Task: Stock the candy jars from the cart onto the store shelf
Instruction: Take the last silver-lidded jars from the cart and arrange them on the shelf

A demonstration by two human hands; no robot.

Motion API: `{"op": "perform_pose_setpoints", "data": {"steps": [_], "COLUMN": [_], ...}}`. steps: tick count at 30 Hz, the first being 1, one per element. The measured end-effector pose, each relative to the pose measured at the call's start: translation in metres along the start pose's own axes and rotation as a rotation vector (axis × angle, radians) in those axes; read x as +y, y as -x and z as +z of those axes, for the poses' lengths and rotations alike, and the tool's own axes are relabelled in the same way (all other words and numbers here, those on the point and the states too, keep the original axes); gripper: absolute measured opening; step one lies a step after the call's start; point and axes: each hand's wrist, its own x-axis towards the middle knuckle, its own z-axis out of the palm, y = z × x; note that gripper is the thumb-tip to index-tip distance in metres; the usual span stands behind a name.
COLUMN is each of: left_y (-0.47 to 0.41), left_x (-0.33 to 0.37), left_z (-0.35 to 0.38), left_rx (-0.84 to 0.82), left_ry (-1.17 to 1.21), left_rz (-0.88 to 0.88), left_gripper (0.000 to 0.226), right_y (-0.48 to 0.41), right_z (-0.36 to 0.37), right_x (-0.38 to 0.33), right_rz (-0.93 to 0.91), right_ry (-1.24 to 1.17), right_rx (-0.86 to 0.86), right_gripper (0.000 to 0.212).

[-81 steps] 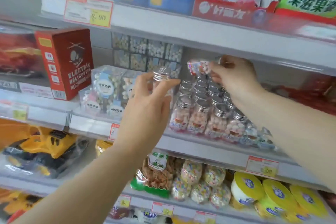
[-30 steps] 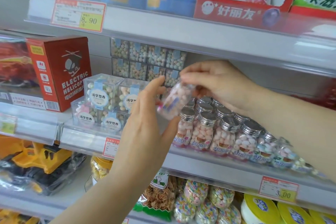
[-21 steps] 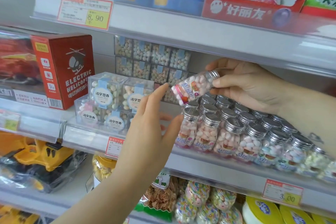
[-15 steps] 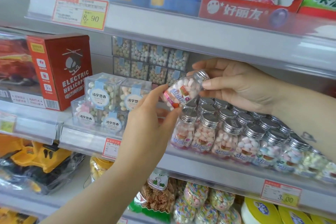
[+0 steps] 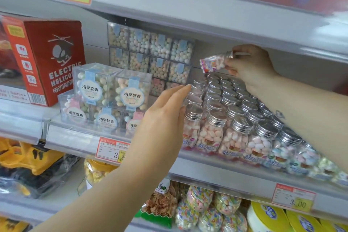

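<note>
Pinched candy jar [image 5: 212, 63] at its silver cap with right hand [image 5: 250, 66], fingers curled round it; jar tipped sideways, base pointing left, up over the back rows of standing jars [image 5: 235, 118] on the shelf [image 5: 216, 167]. Held left hand [image 5: 163, 118] flat, fingers straight, gripping nothing, at left edge of jar rows; contact unclear. Clear cube boxes [image 5: 113, 88] just left, red helicopter box [image 5: 49, 56] further left

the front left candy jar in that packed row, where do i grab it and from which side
Grip the front-left jar by its silver cap, from above and a little from the left. It stands upright with other jars packed against its right and back, so only the cap, the front and the left flank are free.
</note>
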Motion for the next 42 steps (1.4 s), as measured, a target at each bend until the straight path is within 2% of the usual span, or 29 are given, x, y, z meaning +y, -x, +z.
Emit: {"op": "perform_pose_setpoints", "data": {"steps": [3, 7, 12, 16, 23, 27, 31, 34, 37, 40, 42], "left_y": [0.002, 0.006, 0.007, 0.008, 0.009, 0.006, 0.013, 0.025, 0.045, 0.078, 0.112], "left_x": [-0.006, -0.009, -0.011, -0.01, -0.017, -0.023, -0.017, -0.014, -0.012, -0.018, -0.033], "left_z": [0.005, 0.007, 0.006, 0.003, 0.004, 0.011, 0.002, -0.01, -0.029, -0.055, -0.074], "left_rx": [0.021, 0.051, 0.058, 0.034, 0.037, 0.029, 0.027, 0.033, 0.011, 0.001, -0.037], "left_ry": [-0.045, -0.058, -0.035, -0.043, -0.054, 0.043, -0.063, -0.103, -0.058, -0.029, -0.016], "left_rz": [0.051, 0.099, 0.129, 0.126, 0.135, 0.109, 0.138, 0.155, 0.127, 0.071, 0.005], "left_gripper": [0.056, 0.056, 0.052, 0.053, 0.07, 0.072, 0.071, 0.068, 0.054, 0.039, 0.035], "right_y": [-0.027, -0.041, -0.045, -0.046, -0.045, -0.039, -0.019, 0.017, 0.074, 0.147, 0.199], "right_z": [0.011, 0.023, 0.037, 0.038, 0.037, 0.031, 0.02, 0.006, -0.013, -0.021, -0.019], "right_x": [0.016, 0.021, 0.024, 0.025, 0.026, 0.02, 0.007, -0.013, -0.033, -0.046, -0.044], "right_rz": [-0.127, -0.242, -0.186, -0.166, -0.176, -0.183, -0.188, -0.232, -0.298, -0.525, -0.593], "right_ry": [0.241, 0.596, 0.744, 0.785, 0.839, 0.85, 0.822, 0.82, 0.759, 0.716, 0.647], "right_rx": [0.046, -0.195, -0.418, -0.497, -0.564, -0.558, -0.489, -0.482, -0.504, -0.517, -0.539], "right_gripper": [0.027, 0.039, 0.048, 0.041, 0.04, 0.04, 0.034, 0.033, 0.033, 0.035, 0.034]}}
